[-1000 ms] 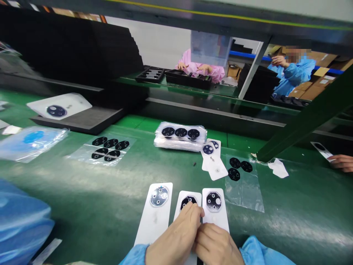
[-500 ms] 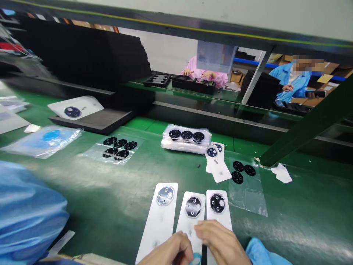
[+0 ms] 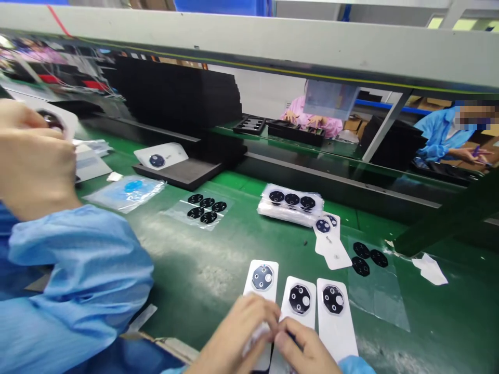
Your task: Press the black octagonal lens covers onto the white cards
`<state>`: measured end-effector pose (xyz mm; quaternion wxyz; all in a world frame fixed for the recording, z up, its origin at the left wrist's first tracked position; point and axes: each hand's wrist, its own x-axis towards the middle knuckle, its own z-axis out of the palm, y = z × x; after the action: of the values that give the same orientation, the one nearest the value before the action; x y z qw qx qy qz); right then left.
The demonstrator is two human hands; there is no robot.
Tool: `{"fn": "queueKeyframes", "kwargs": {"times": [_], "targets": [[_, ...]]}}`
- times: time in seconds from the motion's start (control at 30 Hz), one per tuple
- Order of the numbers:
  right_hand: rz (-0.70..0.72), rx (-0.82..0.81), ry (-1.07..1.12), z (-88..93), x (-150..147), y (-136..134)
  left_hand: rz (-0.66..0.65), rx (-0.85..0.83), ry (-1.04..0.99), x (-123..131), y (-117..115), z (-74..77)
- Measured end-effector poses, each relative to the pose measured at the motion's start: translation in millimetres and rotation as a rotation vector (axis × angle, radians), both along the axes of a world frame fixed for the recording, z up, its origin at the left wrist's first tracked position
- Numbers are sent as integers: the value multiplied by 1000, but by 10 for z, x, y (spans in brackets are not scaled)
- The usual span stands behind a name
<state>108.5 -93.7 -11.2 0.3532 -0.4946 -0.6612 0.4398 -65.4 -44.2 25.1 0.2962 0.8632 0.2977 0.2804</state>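
Three white phone-back panels lie side by side before me: a left one (image 3: 268, 267), a middle one (image 3: 287, 314) and a right one (image 3: 337, 332). Each bears an eight-sided camera cover near its top; the left one looks bluish, the others black. My left hand (image 3: 244, 332) is closed over the lower part of the left panel. Beside it my right hand (image 3: 306, 345) is closed too, over the middle panel's lower part. The fingertips of both hands meet at the gap between these panels. Whatever they pinch is hidden.
A co-worker's hand (image 3: 37, 161) in a blue sleeve holds a similar panel at the left. Bags of black covers (image 3: 206, 212) (image 3: 380, 291), a stack of bagged covers (image 3: 290, 208), loose panels (image 3: 331, 244) and a dark tray (image 3: 187, 174) lie around. A green post (image 3: 440, 218) stands right.
My view has turned, shifting the bench scene right and down. My hands have come together, the left now over the left panel. A co-worker's hand with a panel has appeared at the left.
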Motion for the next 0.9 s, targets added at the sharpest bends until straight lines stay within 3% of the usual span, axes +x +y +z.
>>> {"fn": "queueKeyframes", "kwargs": {"times": [0.07,0.13,0.23,0.37,0.5,0.7,0.9], "targets": [[-8,216,-233,40,-34,112,224,46,73,-133,157,-42],[-45,442,-454,32,-106,191,338,110,164,-214,284,-109],[-44,696,-716,-33,-213,257,375,251,251,-227,368,-200],[54,899,-811,-90,-231,298,334,487,311,-151,354,-233],[62,965,-837,-99,-189,309,293,605,356,-92,370,-229],[113,963,-881,-121,-170,316,214,510,358,-64,492,-241],[118,946,-892,-196,-148,310,199,611,355,-52,483,-297]]}}
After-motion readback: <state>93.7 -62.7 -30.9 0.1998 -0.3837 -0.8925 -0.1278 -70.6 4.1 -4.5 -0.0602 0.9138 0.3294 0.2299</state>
